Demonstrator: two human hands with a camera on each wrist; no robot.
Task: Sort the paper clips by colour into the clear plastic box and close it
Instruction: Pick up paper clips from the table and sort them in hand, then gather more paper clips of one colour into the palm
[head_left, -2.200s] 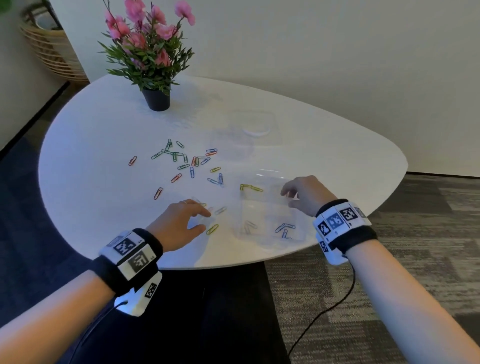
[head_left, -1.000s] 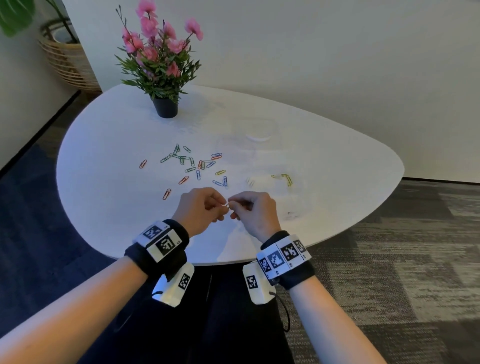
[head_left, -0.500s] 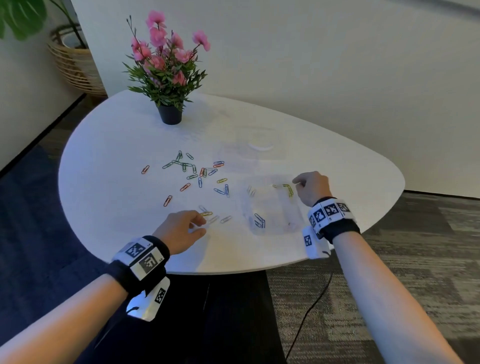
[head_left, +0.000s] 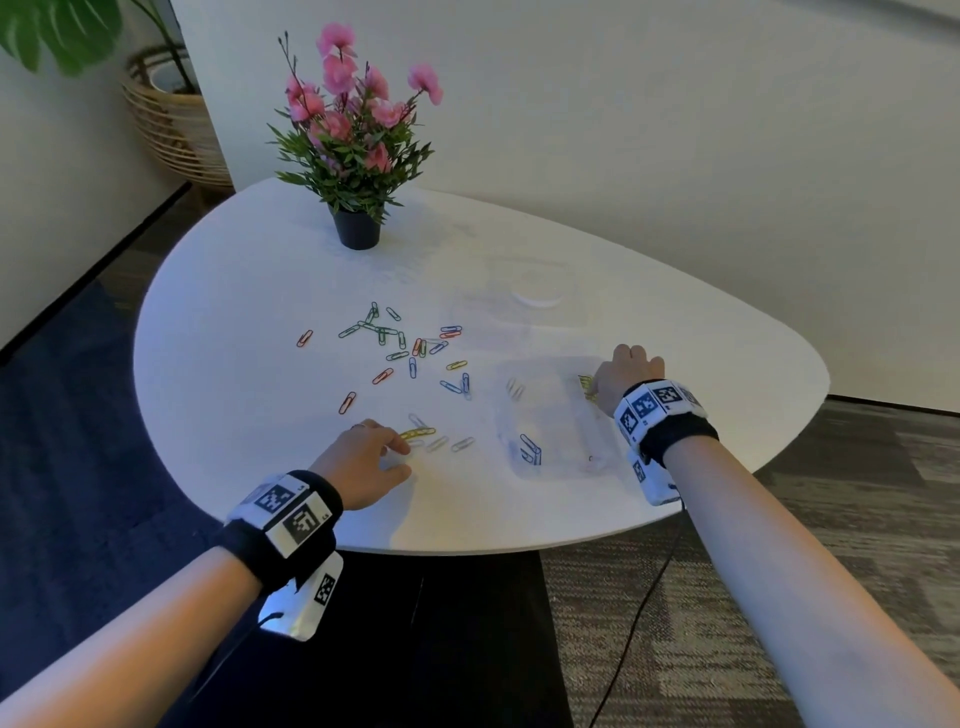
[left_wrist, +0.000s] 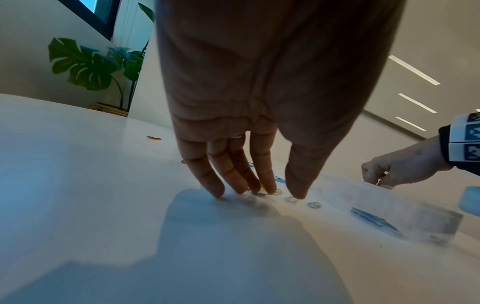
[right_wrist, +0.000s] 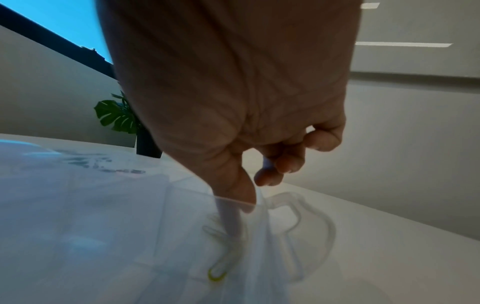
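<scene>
The clear plastic box (head_left: 558, 415) lies open on the white table (head_left: 234, 395), right of a scatter of coloured paper clips (head_left: 410, 353). Blue clips (head_left: 530, 449) lie in its near-left compartment, pale ones (head_left: 514, 387) in the far-left, yellow ones (head_left: 586, 387) in the far-right. My right hand (head_left: 602, 387) hovers over the yellow compartment, its thumb (right_wrist: 233, 195) dipped inside the wall, its fingers loosely curled and holding nothing. My left hand (head_left: 402, 457) rests straight fingertips (left_wrist: 269, 190) on a yellow clip (head_left: 418, 433), with pale clips (head_left: 449, 444) beside it.
The box's clear lid (head_left: 537, 296) lies further back on the table. A black pot of pink flowers (head_left: 357, 228) stands at the far side. The table's near edge runs just under both wrists. A wicker basket (head_left: 166, 124) stands on the floor at the back left.
A second ago both hands met near the front edge around one clip. They have parted since: the right went to the box's far-right compartment, the left to the loose clips.
</scene>
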